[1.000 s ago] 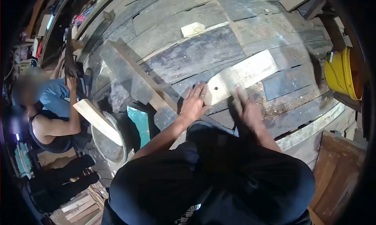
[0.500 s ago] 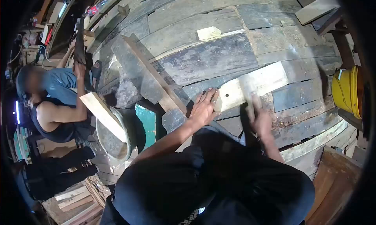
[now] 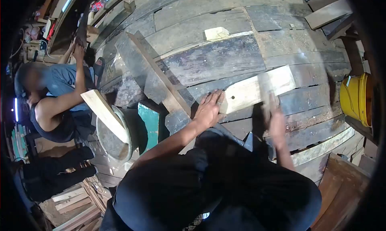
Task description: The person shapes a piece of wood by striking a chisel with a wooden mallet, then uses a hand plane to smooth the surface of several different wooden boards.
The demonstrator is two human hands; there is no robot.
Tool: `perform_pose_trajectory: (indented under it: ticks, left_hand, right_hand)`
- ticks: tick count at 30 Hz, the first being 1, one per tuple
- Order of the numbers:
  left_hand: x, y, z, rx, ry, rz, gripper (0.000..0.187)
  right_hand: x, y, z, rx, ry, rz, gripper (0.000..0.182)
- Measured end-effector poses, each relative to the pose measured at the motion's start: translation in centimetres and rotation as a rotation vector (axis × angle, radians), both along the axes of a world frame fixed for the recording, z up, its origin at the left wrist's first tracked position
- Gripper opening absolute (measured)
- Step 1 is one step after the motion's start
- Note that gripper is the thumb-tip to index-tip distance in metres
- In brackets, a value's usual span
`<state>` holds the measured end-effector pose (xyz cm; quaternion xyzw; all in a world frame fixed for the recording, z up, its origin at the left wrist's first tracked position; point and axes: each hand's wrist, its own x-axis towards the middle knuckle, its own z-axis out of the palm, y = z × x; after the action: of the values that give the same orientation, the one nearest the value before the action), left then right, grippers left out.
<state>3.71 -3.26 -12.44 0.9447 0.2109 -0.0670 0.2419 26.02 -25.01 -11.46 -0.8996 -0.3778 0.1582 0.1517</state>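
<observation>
A pale wooden board [image 3: 245, 94] with a small dark hole near its left end lies at a slant on the plank floor. Pressing on that left end is my left hand [image 3: 209, 108], fingers stretched out flat and a ring on one of them. My right hand [image 3: 277, 124], smeared by motion, is wrapped round the near end of a flat, narrow tool [image 3: 265, 88]. The tool crosses the board's right half; blur hides its exact kind and edge.
A long wooden beam [image 3: 155, 74] lies left of the board. Beyond it are a green block [image 3: 148, 128] and a round basin [image 3: 114, 148] with a pale plank [image 3: 102, 112] across it. A co-worker [image 3: 54, 110] sits at the left. A yellow bucket [image 3: 352, 100] stands right.
My right hand and the flat tool have slid to the right along the board. My left hand stays on its left end. The co-worker's arms have shifted slightly.
</observation>
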Motion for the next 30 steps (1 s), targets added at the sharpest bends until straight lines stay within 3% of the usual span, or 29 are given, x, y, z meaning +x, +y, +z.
perform_pose_trajectory:
  ticks: [1, 4, 6, 7, 9, 10, 12, 14, 15, 16, 17, 21, 22, 23, 25, 26, 28, 30]
  left_hand:
    - [0.0, 0.0, -0.1, 0.009, 0.004, -0.007, 0.096]
    - [-0.1, 0.3, 0.4, 0.000, 0.030, -0.024, 0.096]
    - [-0.3, 0.3, 0.5, -0.028, 0.051, -0.029, 0.095]
    - [-0.3, 0.3, 0.4, -0.030, 0.043, -0.023, 0.095]
    - [-0.3, 0.2, 0.1, -0.029, 0.010, -0.016, 0.094]
    - [-0.2, 0.2, 0.2, -0.030, -0.001, -0.012, 0.094]
    - [-0.1, 0.2, 0.4, -0.001, 0.012, -0.020, 0.094]
    - [-0.2, 0.2, 0.2, 0.022, 0.007, -0.026, 0.093]
    - [-0.2, 0.2, 0.2, 0.019, 0.005, -0.025, 0.092]
    - [-0.2, 0.1, 0.1, 0.015, 0.007, -0.023, 0.092]
    - [-0.3, 0.0, 0.0, 0.011, 0.009, -0.021, 0.092]
    - [-0.3, 0.3, -0.3, 0.028, 0.003, -0.026, 0.094]
    - [-0.4, 0.3, -0.3, 0.028, 0.003, -0.030, 0.094]
    - [-0.6, 0.3, -0.3, 0.027, 0.006, -0.030, 0.094]
    - [-0.5, 0.3, -0.3, 0.039, 0.001, -0.031, 0.095]
    - [-0.4, 0.2, -0.3, 0.045, -0.004, -0.029, 0.095]
    - [-0.2, 0.1, -0.1, 0.048, -0.020, -0.025, 0.095]
    - [0.1, 0.2, 0.3, -0.032, 0.073, -0.007, 0.096]
  right_hand:
    - [-2.3, -0.6, -1.8, 0.076, 0.002, 0.125, 0.064]
    - [-6.8, -0.6, 0.1, -0.117, 0.122, 0.289, 0.062]
    - [-3.2, -1.7, -0.4, -0.083, -0.007, 0.352, 0.060]
    - [-1.7, -2.2, -1.5, 0.131, -0.077, 0.251, 0.058]
    - [2.2, -1.0, 2.5, -0.230, -0.012, -0.058, 0.057]
    - [4.7, -3.2, -1.3, 0.235, -0.141, -0.009, 0.059]
    - [5.4, -2.3, -1.2, 0.278, -0.155, -0.149, 0.059]
    - [2.9, -1.4, -1.3, 0.106, -0.064, -0.211, 0.060]
    - [1.0, -0.4, -0.5, 0.028, 0.028, -0.166, 0.061]
    - [-1.1, -0.5, -1.8, 0.282, 0.014, 0.067, 0.061]
    - [-4.1, -0.6, -1.9, -0.023, -0.006, 0.083, 0.063]
    - [-6.0, -0.5, 0.3, -0.166, 0.017, 0.338, 0.063]
    - [-4.3, -0.5, 0.0, -0.219, 0.000, 0.298, 0.063]
    - [-2.5, -1.0, -1.0, 0.113, -0.011, 0.176, 0.059]
    - [1.9, -1.2, -0.6, -0.015, -0.010, -0.108, 0.059]
    - [3.3, -1.4, -1.0, -0.015, -0.017, -0.103, 0.059]
    - [5.1, -1.8, -2.0, 0.345, -0.165, -0.158, 0.061]
    - [2.1, -0.2, -0.3, 0.184, -0.022, -0.248, 0.061]
